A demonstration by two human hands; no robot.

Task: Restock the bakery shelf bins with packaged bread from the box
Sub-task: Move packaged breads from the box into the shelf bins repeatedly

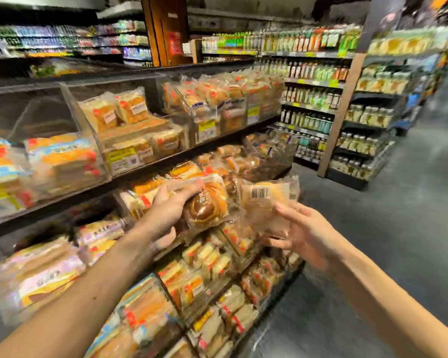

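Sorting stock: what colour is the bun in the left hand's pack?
The bun is glossy brown; head view.

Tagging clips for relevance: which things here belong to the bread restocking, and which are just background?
Job: left hand gripping bun pack; right hand holding barcode pack; clear shelf bins.
Background: bottle shelves; brown door; floor.

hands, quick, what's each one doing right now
Left hand: grips a packaged brown bun.
Right hand: at the barcode-labelled bread pack, blurred; grip cannot be told.
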